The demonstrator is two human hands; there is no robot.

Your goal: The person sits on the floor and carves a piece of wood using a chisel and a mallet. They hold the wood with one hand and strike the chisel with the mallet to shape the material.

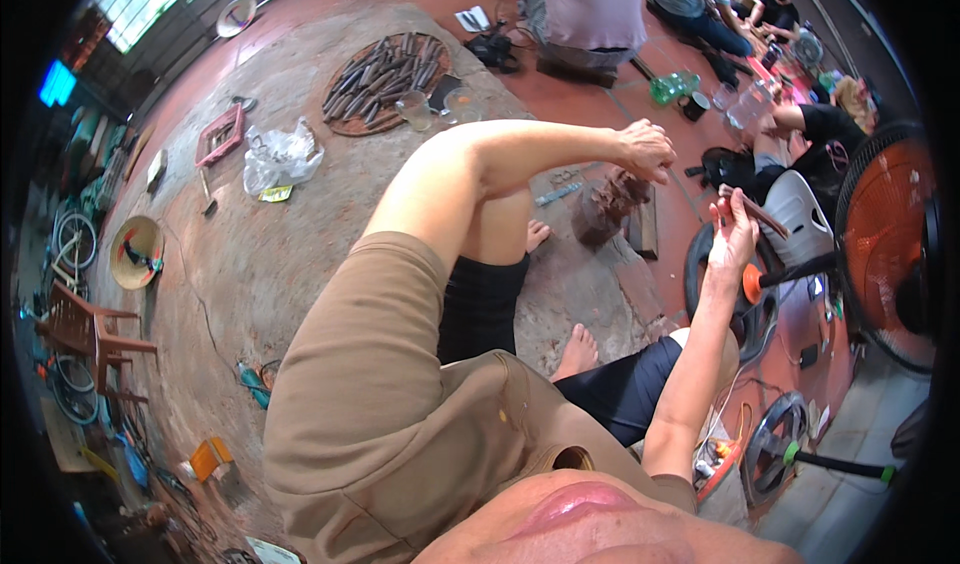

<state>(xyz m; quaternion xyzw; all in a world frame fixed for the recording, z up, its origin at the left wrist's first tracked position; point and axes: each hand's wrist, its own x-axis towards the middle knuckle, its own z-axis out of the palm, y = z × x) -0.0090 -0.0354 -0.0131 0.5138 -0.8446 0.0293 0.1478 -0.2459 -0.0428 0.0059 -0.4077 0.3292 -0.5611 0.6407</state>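
Note:
In my raised right hand (735, 236), a brown stick-shaped piece (767, 214) is pinched between fingers and thumb. It slants toward the fan; its exact kind cannot be told. My left hand (648, 151) hangs with curled fingers above a rough, reddish-brown block (611, 207), apart from my right hand. Whether anything is inside those fingers is hidden. A flat metal strip (558, 195) lies left of the block. Farther back, a round tray (335, 114) carries many dark, elongated pieces (385, 76), with clear cups (414, 111) at its near edge.
Close on the right stand a large fan (885, 244) and a grey-white plastic chair (800, 219). A plastic bag (282, 159), a pink frame (220, 136) and a conical hat (136, 252) lie to the left. Several people sit at the back; one wears a pale shirt (590, 4).

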